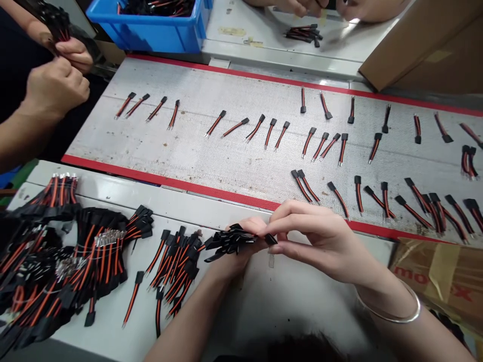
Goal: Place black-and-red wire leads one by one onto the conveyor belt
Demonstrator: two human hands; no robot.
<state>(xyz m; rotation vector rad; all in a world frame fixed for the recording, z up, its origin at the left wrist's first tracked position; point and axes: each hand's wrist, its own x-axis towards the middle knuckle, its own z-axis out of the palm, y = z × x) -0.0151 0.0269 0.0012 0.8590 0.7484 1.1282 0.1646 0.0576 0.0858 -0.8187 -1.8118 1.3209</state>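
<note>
My left hand [252,229] is closed round a bunch of short cables with black connector ends [232,239]; most of its fingers are hidden behind the bunch and my other hand. Just to the right, my right hand [317,231] pinches one black connector [270,239] between thumb and fingertips, close beside the bunch. Left of my hands, a loose pile of red-and-black cables [181,261] lies on the white table [287,301]. A single cable [133,299] rests apart from that pile. Farther left are tied cable bundles [107,246] with bare silvery wire ends.
A mesh conveyor belt [188,156] with red edges crosses ahead, bearing scattered cables. Beyond it stand a blue bin [158,32] of cables and a cardboard box [422,45]. Another carton [437,281] is at right. Co-workers' hands [56,85] work at left and at the top.
</note>
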